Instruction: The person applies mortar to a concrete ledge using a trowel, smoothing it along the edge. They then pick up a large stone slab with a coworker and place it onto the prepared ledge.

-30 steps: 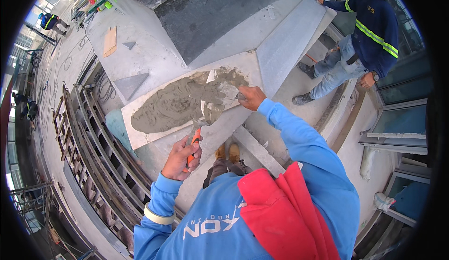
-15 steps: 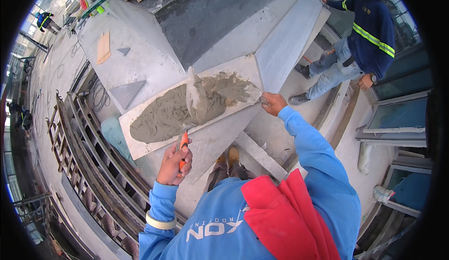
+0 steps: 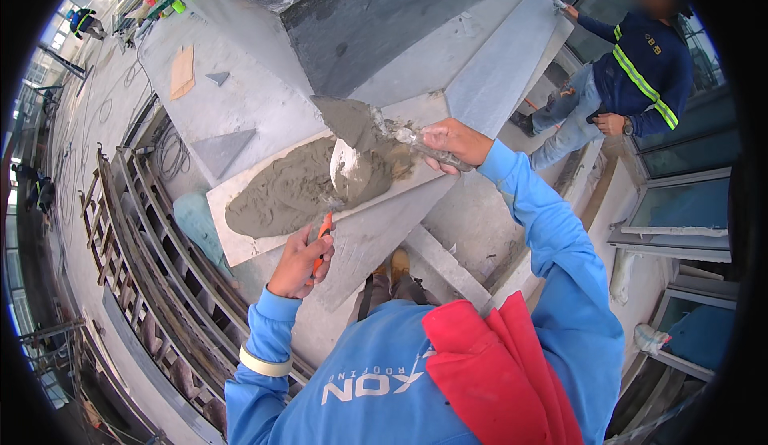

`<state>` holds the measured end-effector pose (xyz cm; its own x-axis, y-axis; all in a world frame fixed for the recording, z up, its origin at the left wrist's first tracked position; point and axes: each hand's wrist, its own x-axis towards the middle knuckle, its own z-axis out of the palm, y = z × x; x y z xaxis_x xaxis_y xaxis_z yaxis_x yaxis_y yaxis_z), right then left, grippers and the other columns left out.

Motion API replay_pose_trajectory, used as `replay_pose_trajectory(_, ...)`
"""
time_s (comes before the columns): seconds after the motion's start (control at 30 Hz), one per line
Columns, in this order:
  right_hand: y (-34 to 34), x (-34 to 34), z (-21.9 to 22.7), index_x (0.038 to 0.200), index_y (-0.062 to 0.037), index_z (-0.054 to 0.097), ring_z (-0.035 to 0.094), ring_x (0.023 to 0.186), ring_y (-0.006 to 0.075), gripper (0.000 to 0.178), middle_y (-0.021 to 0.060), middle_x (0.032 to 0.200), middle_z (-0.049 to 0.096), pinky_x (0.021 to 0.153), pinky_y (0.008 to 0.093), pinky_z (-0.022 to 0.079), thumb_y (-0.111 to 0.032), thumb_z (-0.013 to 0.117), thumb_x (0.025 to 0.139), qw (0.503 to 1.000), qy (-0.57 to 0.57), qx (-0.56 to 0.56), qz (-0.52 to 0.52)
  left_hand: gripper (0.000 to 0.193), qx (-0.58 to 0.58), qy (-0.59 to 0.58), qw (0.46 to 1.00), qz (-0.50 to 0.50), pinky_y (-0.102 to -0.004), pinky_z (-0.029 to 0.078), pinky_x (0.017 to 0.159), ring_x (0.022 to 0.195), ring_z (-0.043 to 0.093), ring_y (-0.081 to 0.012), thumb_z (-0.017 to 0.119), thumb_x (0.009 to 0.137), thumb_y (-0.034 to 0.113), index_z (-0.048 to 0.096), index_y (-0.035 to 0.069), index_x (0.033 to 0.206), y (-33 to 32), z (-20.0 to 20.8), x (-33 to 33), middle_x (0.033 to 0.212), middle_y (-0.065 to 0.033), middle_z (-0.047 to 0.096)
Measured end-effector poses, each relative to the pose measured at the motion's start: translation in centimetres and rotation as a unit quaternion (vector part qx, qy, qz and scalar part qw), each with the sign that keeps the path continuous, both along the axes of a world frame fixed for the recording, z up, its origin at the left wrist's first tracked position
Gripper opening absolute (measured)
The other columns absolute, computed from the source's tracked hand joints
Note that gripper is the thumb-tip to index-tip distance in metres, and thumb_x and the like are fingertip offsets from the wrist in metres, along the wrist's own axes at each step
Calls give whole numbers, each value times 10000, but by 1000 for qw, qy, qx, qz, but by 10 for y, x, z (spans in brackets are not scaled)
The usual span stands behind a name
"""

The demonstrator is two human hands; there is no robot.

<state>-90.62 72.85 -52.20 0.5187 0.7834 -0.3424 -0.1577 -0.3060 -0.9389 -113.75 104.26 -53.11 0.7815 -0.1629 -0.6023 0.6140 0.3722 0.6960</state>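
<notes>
My right hand (image 3: 458, 145) is closed round the handle of a trowel (image 3: 410, 138), its blade coated with wet grey mortar. That blade hangs over the far edge of a mortar heap (image 3: 280, 193). In my left hand (image 3: 302, 261) is an orange-handled trowel (image 3: 324, 241), its pale blade (image 3: 346, 169) raised on edge in the mortar, just below the other blade. The heap spreads along a light rectangular board (image 3: 240, 251). Some mortar hides where the two blades come closest, so I cannot tell whether they touch.
A co-worker (image 3: 640, 77) stands at the far right, one hand on a long grey slab (image 3: 496, 61). Cut tile pieces (image 3: 224, 150) lie beyond the board. Metal ladder-like frames (image 3: 160, 285) lie to the left. A concrete beam (image 3: 448, 265) lies near my boots (image 3: 400, 262).
The right trowel has lifted out of the mortar and swung up and left with a load on its blade. The left trowel's blade has shifted slightly right and lower. The co-worker's lower hand has moved.
</notes>
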Motion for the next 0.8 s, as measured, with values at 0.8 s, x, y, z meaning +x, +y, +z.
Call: replay_pose_trajectory(0.8, -29, -11, -64, 1055, 34, 688, 661, 734, 299, 319, 156, 895, 681, 658, 402, 529, -231, 669, 880, 836, -530, 19, -138, 337, -53, 38, 998, 24, -213, 338, 390, 455, 434, -62, 615, 1005, 194, 495, 16, 1265, 33, -12, 18, 752, -22, 521)
